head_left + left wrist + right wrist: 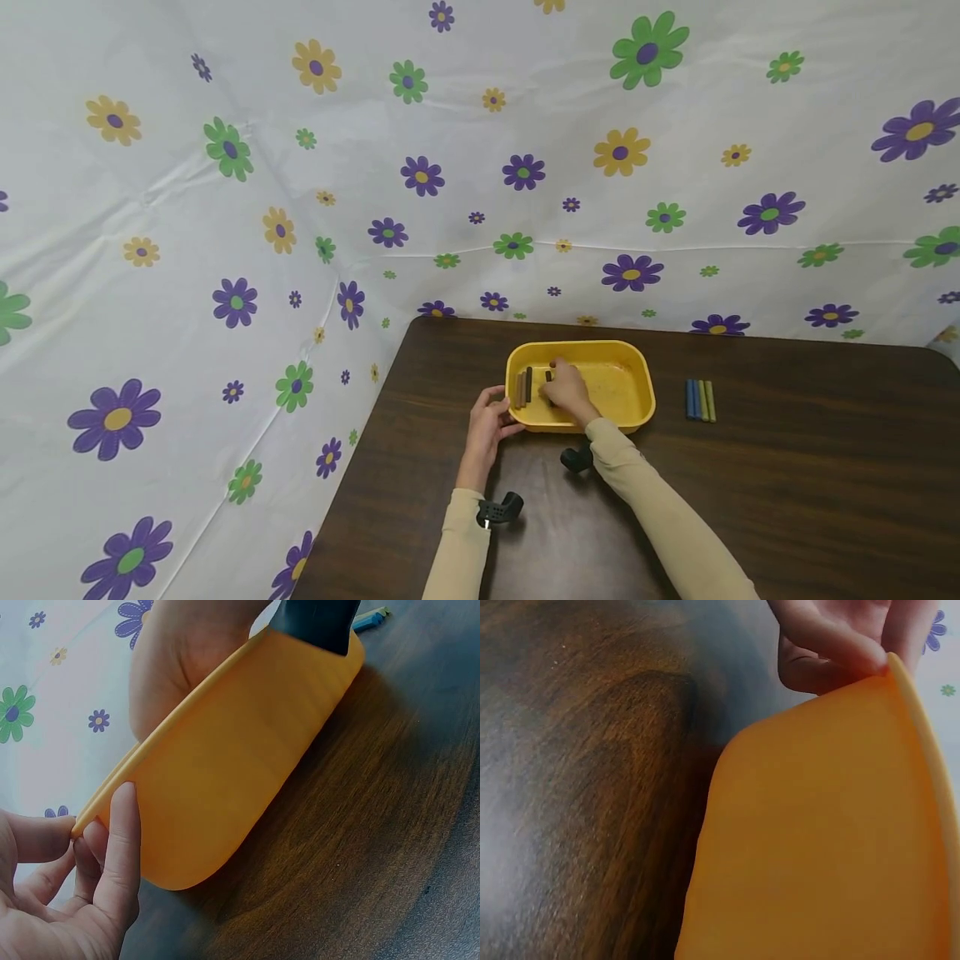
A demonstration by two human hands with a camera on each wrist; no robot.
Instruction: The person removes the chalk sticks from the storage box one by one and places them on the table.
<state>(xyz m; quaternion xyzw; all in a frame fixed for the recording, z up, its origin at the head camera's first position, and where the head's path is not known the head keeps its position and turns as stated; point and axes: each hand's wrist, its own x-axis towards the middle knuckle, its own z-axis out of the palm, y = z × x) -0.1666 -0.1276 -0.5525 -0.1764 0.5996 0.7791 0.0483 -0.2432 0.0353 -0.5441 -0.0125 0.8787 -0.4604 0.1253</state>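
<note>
A: What do you have on your feeds, biggest first?

B: A dark wooden tabletop (810, 475), with the yellow tray (615, 396) near its far edge, closer to the far left corner than the far right one.

A: And the hands?

B: My left hand (486, 421) is clamped on the tray's rim, thumb and fingers pinching it by the near left corner. My right hand (567, 392) is down inside the tray, fingers curled, thumb across a dark stick (548, 377). I read that as a grip, though neither wrist view shows those fingertips.

A: The other sticks?

B: Inside the tray, by its left end, two brown sticks (519, 390) and a black stick (529, 384) lie side by side. Out on the tabletop, between the tray and the right edge, two blue sticks (691, 399) and two green sticks (710, 402) make another row.

A: So which step is this?

B: Handling the dark stick, I'd judge: either laying it in line with its neighbours or picking it up. I can't tell which from one moment.

A: What does the next move call for?

B: If I'm setting it down, I'd square it to the row and part my fingers gently, so it doesn't roll. If I'm lifting, a firm pinch and a clear path over the rim. Either way, I'd want the left hand steadying that corner.
</note>
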